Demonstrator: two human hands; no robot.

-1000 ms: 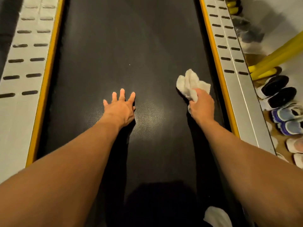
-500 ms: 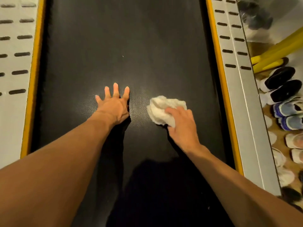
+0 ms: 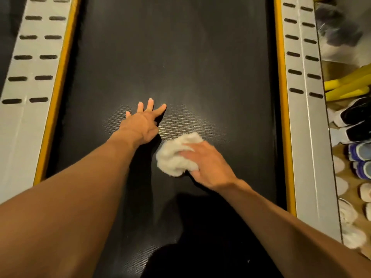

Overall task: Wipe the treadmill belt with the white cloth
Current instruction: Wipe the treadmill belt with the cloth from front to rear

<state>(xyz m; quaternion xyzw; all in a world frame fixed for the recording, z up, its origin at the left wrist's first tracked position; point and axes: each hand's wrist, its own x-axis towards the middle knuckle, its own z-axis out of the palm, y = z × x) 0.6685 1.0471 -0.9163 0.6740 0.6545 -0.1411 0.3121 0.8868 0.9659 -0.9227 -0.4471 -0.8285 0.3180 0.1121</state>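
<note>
The fingers (image 3: 190, 152) of the right hand (image 3: 208, 163) bend over a crumpled, fluffy white cloth (image 3: 171, 159) with the thumb tucked against its near edge, so the wad is both gripped and pressed down. Motion blur softens the fingertips, and how tightly they clasp cannot be told. The white cloth lies on the black, fine-textured rubber treadmill belt (image 3: 180, 47), about mid-width and just right of the other wrist. The fingers (image 3: 150, 104) of the left hand (image 3: 141, 124) are straight and spread and hold nothing. That palm lies flat on the belt, a little farther forward than the cloth, and seems to serve as a prop for the leaning body.

A narrow yellow trim strip (image 3: 281, 77) runs along each edge of the belt, and outside it a silver side rail with dark slots (image 3: 30, 77). Beyond the right-hand rail, rows of shoes (image 3: 359, 115) in black, blue and pale colours stand on the floor, with two yellow bars (image 3: 349, 83) behind them.

The wiping itself looks to be the step in hand, a stroke across the belt's middle. Whether the surface already passed is clean cannot be judged, though a tiny pale speck (image 3: 163, 67) shows farther up.

The next move probably calls for steady downward pressure as the cloth travels sideways. The braced left hand sits close to that path, so the stroke must turn short of it or the hand must shift. The wad touches only a small patch, so overlapping passes would be needed to reach the edges by the trim.
</note>
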